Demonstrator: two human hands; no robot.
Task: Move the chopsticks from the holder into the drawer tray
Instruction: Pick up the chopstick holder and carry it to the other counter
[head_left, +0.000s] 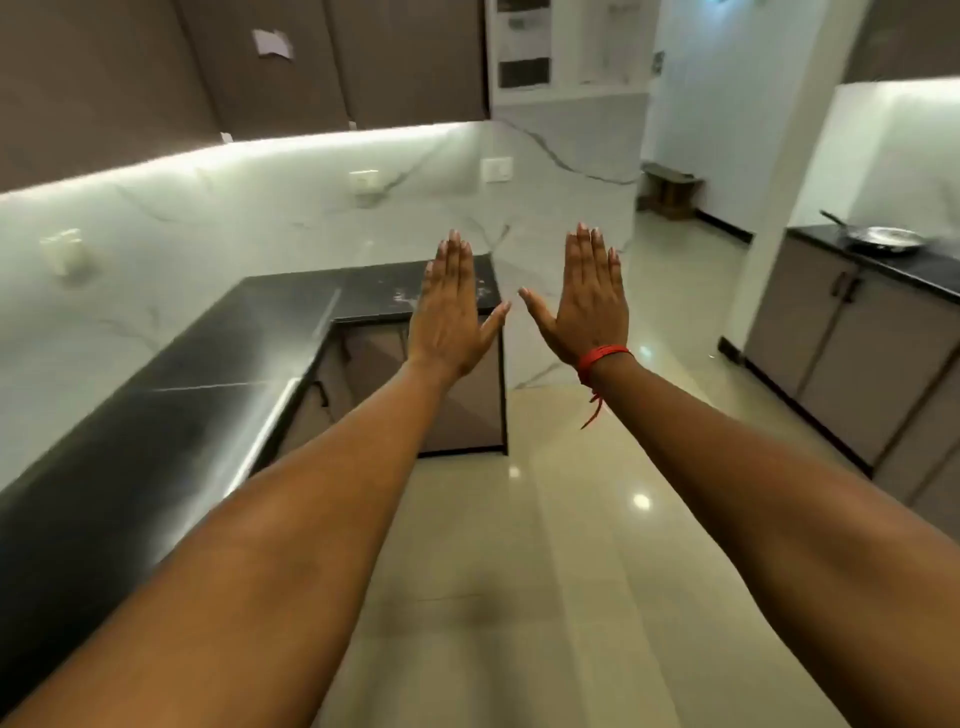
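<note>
Nothing is started: left hand (451, 306) and right hand (588, 301) hover flat, fingers straight, holding nothing; no chopsticks, holder or drawer tray visible.

Left of the left hand (449, 306) the counter (208, 364) looks like polished black stone, glossy enough to carry streaks of light. The wall (260, 208) behind it, beyond both hands, is a white marble-look slab with grey veins, smooth and shiny. Below the hands the floor (519, 571) is cream tile, highly glossy, with lamp reflections. Round the wrist of the right hand (589, 301) sits a red thread (602, 358), a twisted cloth cord. Far right of that hand a pan (885, 240) shines as bare metal. The cupboards (130, 78) above the left hand look matt brown
</note>
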